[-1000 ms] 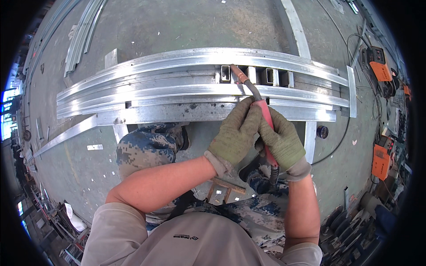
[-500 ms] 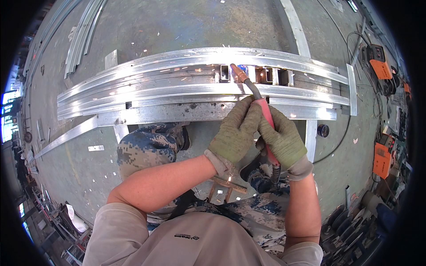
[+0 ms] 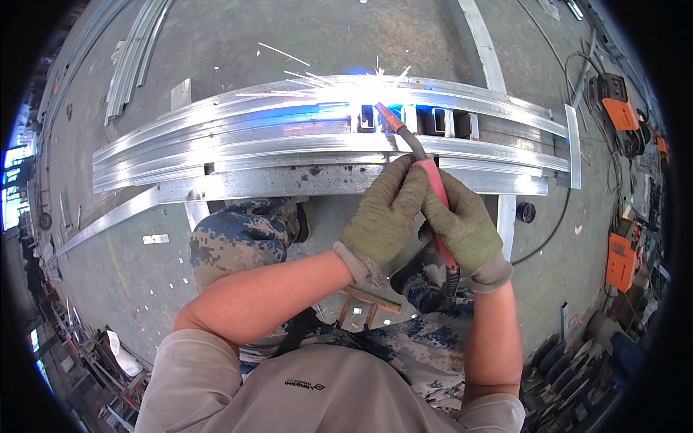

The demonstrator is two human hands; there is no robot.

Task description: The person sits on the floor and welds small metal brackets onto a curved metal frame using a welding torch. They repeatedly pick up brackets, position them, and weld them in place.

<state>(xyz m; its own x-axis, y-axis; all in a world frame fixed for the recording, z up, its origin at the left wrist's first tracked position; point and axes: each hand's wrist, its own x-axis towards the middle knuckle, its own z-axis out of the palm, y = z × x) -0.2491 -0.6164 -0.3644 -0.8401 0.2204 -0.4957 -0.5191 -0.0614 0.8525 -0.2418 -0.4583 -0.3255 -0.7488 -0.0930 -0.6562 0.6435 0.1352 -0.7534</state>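
Gloved in green, my right hand (image 3: 465, 225) is closed around the red handle of a welding torch (image 3: 436, 187). My left hand (image 3: 385, 215), in a matching glove, is closed at the torch's front, its fingers against the handle and neck. The copper nozzle (image 3: 388, 117) points at the far metal rails (image 3: 281, 102), where a bright white-blue arc throws sparks and hides the joint. Short rectangular tubes (image 3: 439, 121) stand between the far rails and the near rails (image 3: 267, 154). Below my hands, the cable end of the torch hangs toward my lap.
A steel beam (image 3: 289, 182) supports the rails along the near side. Orange machines (image 3: 621, 261) with cables stand at the right. A small round black item (image 3: 525, 212) lies on the floor. Long metal profiles (image 3: 141, 58) rest at the far left, and a small wooden stool (image 3: 372, 299) is beneath me.
The arc has flared into a larger white-blue glow, with longer sparks flying left. The torch and both hands have barely shifted.
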